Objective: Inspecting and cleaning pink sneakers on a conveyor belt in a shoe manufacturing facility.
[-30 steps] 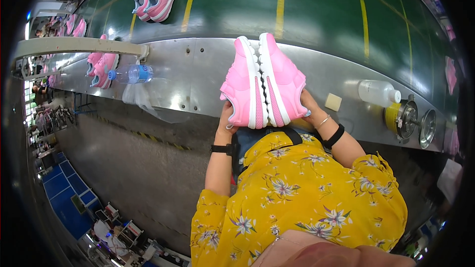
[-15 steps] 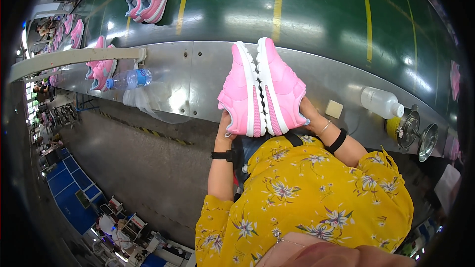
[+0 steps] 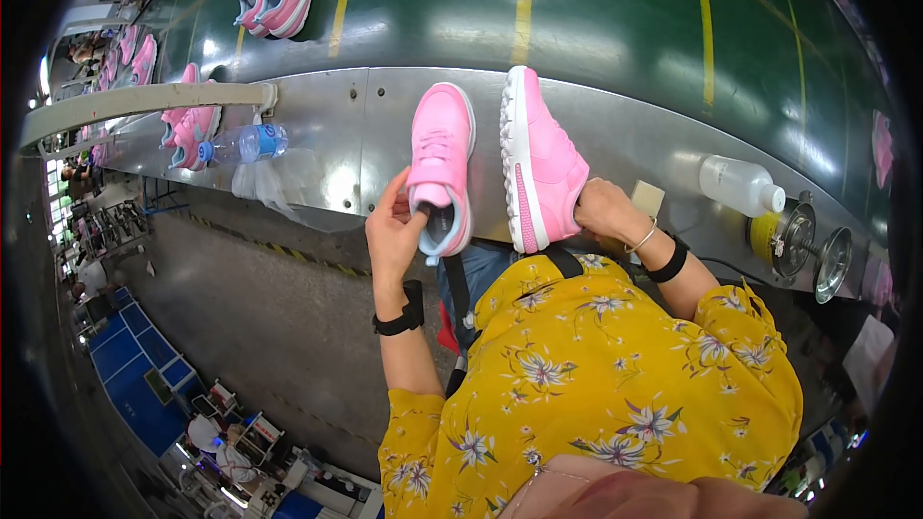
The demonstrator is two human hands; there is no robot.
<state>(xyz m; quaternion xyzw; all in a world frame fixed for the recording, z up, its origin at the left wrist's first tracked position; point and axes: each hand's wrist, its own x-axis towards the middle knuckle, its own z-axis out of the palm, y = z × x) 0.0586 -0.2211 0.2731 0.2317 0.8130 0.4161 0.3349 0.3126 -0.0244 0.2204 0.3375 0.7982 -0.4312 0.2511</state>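
Bright on the green belt (image 3: 615, 24), pale glare washing its near edge! Hot spots gleam off the metal counter (image 3: 312, 111). Down on the floor (image 3: 279, 327), it's dimmer. Fisheye bends straight lines toward a black rim, and far-left detail looks small and soft.

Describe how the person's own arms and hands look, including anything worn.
The left hand and right hand are ungloved. Each arm wears a black band; the right adds a thin, shiny bracelet. The short sleeves are yellow with a floral print.
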